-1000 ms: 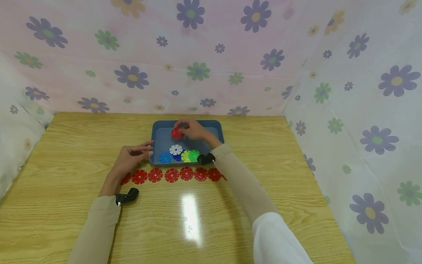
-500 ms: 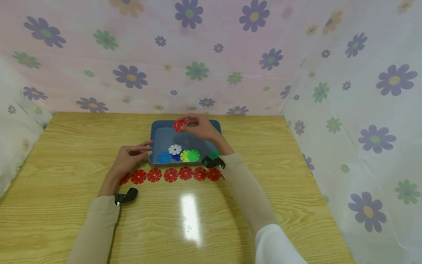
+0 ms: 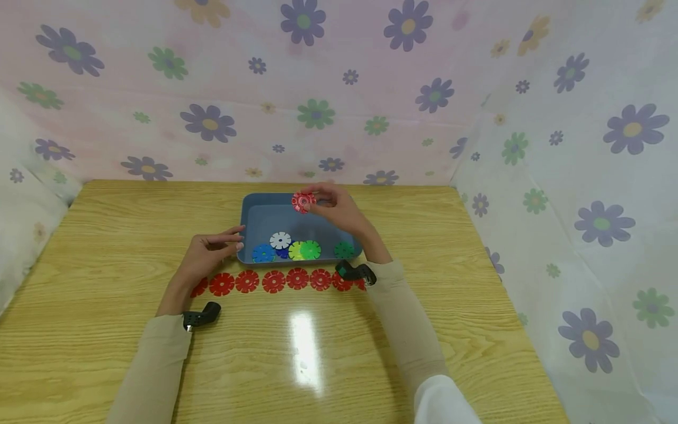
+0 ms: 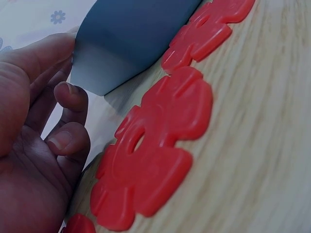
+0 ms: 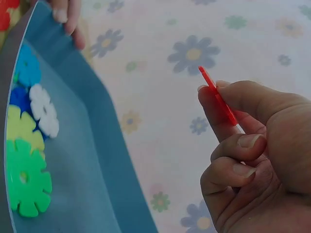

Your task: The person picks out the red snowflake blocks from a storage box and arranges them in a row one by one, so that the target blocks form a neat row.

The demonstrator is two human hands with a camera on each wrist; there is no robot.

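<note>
My right hand (image 3: 341, 209) pinches a red notched plastic disc (image 3: 303, 202) between thumb and fingers, above the far part of the blue-grey tray (image 3: 265, 215). In the right wrist view the disc (image 5: 218, 97) appears nearly edge-on, with the other fingers curled below it. My left hand (image 3: 209, 256) rests at the tray's left side, fingertips touching the rim and fingers loosely extended. Along the tray's near side lies a row of several red discs (image 3: 273, 281); the left wrist view has one red disc (image 4: 150, 145) close beside that hand.
Inside the tray, along its near wall, lie a white disc (image 3: 281, 240), blue discs (image 3: 263, 253), a yellow disc (image 3: 296, 251), a bright green disc (image 3: 311, 250) and a dark green disc (image 3: 344, 249). Flowered cloth (image 3: 318, 147) hangs behind the wooden table (image 3: 238, 365).
My right hand has lifted the red disc from low in the tray and moved it to the right. The dark green disc has come into sight. My left hand stays put.
</note>
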